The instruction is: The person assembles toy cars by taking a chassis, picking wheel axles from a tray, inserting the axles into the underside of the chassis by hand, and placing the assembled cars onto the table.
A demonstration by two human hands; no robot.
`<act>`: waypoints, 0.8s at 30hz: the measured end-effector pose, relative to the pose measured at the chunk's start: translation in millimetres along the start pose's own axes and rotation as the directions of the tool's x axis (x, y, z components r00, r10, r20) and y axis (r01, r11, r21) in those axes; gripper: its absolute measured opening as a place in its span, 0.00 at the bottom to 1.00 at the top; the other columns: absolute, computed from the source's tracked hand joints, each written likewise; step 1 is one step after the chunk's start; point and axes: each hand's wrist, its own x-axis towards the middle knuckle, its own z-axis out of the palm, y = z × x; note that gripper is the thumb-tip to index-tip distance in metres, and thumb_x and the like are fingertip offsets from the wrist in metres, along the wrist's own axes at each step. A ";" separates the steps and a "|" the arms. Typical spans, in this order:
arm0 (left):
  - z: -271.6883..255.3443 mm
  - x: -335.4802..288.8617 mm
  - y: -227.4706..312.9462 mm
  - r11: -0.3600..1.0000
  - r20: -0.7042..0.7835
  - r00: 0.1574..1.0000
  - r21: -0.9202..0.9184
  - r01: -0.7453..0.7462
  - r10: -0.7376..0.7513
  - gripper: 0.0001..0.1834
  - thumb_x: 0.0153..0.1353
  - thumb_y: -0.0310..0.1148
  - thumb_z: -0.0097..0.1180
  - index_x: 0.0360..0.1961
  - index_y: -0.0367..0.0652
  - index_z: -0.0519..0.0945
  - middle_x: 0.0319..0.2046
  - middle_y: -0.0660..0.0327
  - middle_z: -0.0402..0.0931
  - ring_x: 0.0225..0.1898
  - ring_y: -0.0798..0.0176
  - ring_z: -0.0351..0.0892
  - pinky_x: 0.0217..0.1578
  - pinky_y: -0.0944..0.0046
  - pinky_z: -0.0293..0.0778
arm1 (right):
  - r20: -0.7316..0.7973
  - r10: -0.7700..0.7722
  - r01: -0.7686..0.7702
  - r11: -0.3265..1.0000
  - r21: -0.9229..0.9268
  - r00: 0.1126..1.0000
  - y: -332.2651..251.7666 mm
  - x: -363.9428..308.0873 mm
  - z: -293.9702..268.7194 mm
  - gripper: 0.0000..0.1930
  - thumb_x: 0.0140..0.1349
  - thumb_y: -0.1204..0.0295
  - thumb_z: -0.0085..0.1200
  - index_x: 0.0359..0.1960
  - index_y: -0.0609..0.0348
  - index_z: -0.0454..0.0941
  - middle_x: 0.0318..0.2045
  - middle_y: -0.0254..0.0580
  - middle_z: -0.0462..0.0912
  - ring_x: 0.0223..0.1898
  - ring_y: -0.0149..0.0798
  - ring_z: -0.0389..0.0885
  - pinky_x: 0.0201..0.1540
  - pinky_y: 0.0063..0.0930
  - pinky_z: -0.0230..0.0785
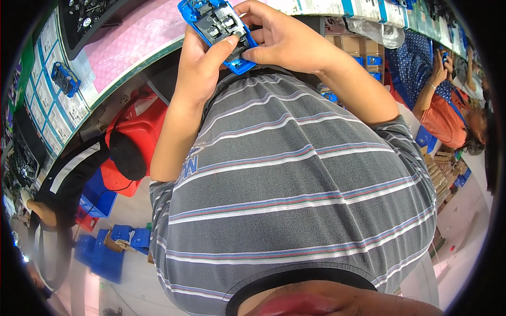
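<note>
A blue toy car body (216, 29) with a grey and black interior is held between my two hands at the table's edge, its open inside facing up. My left hand (203, 60) grips its left side, the thumb laid across the interior. On the right side, my right hand (274, 39) is closed on the car, with its thumb on the near end and its other fingers curled along the side. The fingers under the car are hidden. Another blue toy car (66, 79) sits apart on the table to the left.
Pink bubble wrap (137, 45) covers part of the curved table. A black tray (89, 23) of small parts stands at the far left. Below are a red stool (153, 124) and blue bins (100, 192). People work at both sides, one in an orange top (443, 124).
</note>
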 end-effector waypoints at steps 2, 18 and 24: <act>2.8 0.0 0.0 1.000 -0.006 1.000 -0.005 -0.015 0.015 0.22 0.61 0.21 0.54 0.57 0.37 0.68 0.50 0.53 0.78 0.50 0.61 0.80 0.53 0.59 0.76 | 0.003 -0.025 0.025 0.999 -0.030 1.000 2.5 1.2 -0.1 0.30 0.49 0.88 0.54 0.58 0.62 0.64 0.47 0.46 0.77 0.46 0.37 0.83 0.45 0.27 0.77; 4.2 -2.5 -4.4 0.996 -0.035 0.999 0.091 -0.024 0.027 0.22 0.61 0.22 0.55 0.56 0.38 0.68 0.49 0.54 0.77 0.50 0.61 0.79 0.52 0.60 0.76 | -0.011 0.010 -0.012 0.974 -0.226 1.000 2.3 1.2 0.5 0.30 0.49 0.85 0.57 0.57 0.61 0.66 0.42 0.45 0.79 0.36 0.31 0.81 0.38 0.26 0.75; 2.6 -0.5 -7.0 0.989 -0.061 0.997 0.141 -0.035 0.044 0.22 0.64 0.27 0.55 0.58 0.39 0.66 0.49 0.56 0.77 0.47 0.64 0.80 0.47 0.63 0.78 | 0.020 -0.069 0.072 0.965 -0.252 0.997 26.1 9.8 -7.5 0.29 0.53 0.82 0.59 0.59 0.60 0.65 0.43 0.46 0.79 0.40 0.33 0.82 0.41 0.26 0.75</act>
